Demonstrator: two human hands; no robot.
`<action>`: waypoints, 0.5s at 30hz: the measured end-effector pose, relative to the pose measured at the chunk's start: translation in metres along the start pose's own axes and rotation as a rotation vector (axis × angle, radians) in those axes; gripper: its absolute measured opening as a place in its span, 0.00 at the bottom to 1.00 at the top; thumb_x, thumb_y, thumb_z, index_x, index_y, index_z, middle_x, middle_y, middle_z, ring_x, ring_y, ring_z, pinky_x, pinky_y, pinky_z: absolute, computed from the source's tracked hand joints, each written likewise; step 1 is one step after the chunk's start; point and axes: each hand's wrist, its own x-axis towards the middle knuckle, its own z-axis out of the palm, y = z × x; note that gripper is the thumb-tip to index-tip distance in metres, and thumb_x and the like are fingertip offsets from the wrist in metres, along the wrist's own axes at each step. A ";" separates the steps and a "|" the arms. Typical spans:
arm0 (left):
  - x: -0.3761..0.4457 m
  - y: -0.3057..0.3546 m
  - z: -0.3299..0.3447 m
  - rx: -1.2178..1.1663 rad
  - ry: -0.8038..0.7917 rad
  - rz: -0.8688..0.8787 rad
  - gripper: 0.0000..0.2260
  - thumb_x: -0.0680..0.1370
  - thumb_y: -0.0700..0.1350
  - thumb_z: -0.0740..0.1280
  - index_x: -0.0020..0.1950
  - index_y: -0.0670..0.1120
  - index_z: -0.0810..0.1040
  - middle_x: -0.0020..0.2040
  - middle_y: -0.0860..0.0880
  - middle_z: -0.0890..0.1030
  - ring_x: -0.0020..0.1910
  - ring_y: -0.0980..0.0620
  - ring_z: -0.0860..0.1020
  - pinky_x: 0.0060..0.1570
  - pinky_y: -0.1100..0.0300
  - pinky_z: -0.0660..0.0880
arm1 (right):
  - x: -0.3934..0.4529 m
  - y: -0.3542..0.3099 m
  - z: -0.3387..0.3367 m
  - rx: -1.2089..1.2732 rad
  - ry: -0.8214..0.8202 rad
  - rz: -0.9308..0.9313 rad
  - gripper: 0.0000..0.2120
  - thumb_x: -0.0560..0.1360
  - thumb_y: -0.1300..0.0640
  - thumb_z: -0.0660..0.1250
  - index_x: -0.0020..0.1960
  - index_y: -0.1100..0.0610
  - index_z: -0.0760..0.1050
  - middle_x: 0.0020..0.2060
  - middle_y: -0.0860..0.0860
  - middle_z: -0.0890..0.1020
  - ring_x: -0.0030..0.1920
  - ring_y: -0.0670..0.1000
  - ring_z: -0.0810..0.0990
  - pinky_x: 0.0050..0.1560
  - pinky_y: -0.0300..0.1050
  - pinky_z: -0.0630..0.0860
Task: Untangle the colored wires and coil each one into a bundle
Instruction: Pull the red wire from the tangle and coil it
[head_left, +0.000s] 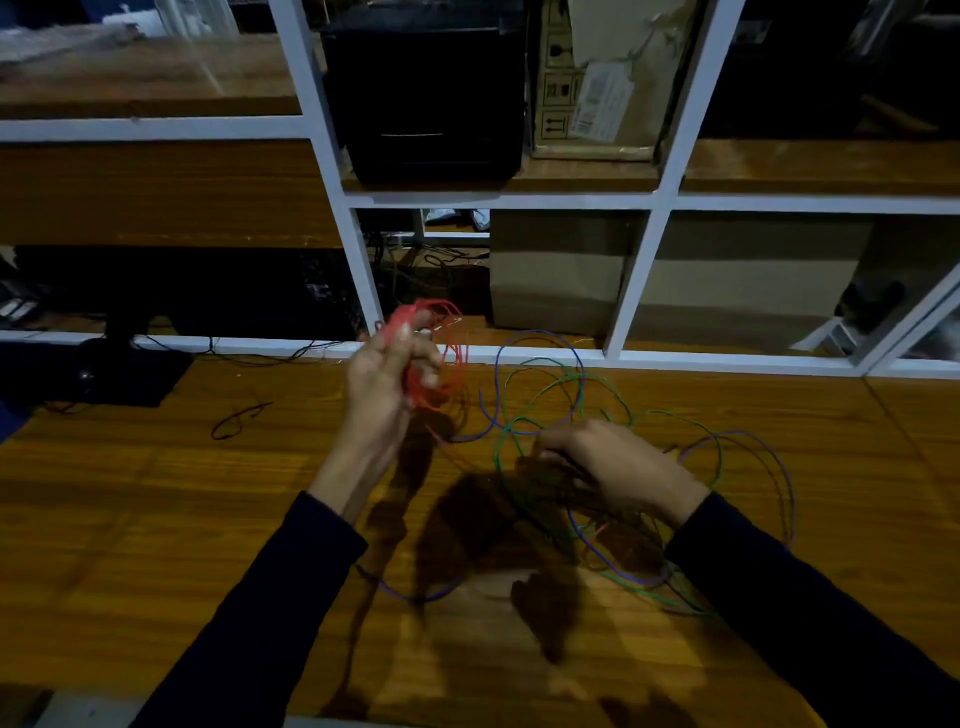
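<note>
My left hand (387, 382) is raised above the wooden table (156, 519) and grips a bunch of red wire loops (441, 353). To its right, a green wire (558, 384) and a purple wire (537, 338) lie in loose tangled loops on the table. My right hand (618, 465) is low over that tangle with its fingers curled; they seem to pinch a strand, but the fingertips are in shadow. More purple and green strands (623, 577) run under my right forearm.
A short dark wire piece (236, 418) lies on the table at the left. A monitor base (130, 376) stands at the far left edge. White shelf frames (358, 249) with a black box (431, 93) and cardboard boxes (561, 270) rise behind the table.
</note>
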 end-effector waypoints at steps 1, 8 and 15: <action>-0.002 -0.006 0.005 0.110 -0.033 0.016 0.13 0.85 0.44 0.59 0.65 0.39 0.73 0.38 0.47 0.82 0.30 0.54 0.79 0.29 0.67 0.74 | -0.001 -0.006 -0.005 0.022 0.001 -0.065 0.06 0.77 0.55 0.64 0.47 0.44 0.69 0.39 0.43 0.78 0.39 0.47 0.77 0.37 0.48 0.74; -0.019 -0.031 0.020 0.559 -0.322 -0.021 0.09 0.86 0.42 0.55 0.60 0.42 0.74 0.38 0.42 0.85 0.34 0.45 0.84 0.33 0.61 0.77 | -0.003 -0.023 -0.035 0.230 0.116 -0.163 0.09 0.82 0.54 0.59 0.43 0.47 0.67 0.35 0.42 0.74 0.37 0.46 0.74 0.38 0.54 0.72; -0.028 -0.033 0.015 0.584 -0.443 -0.201 0.13 0.85 0.43 0.57 0.58 0.37 0.77 0.27 0.51 0.75 0.24 0.55 0.68 0.25 0.67 0.65 | -0.003 -0.001 -0.054 0.296 0.298 -0.008 0.13 0.83 0.50 0.57 0.43 0.53 0.73 0.33 0.49 0.76 0.33 0.47 0.73 0.35 0.50 0.70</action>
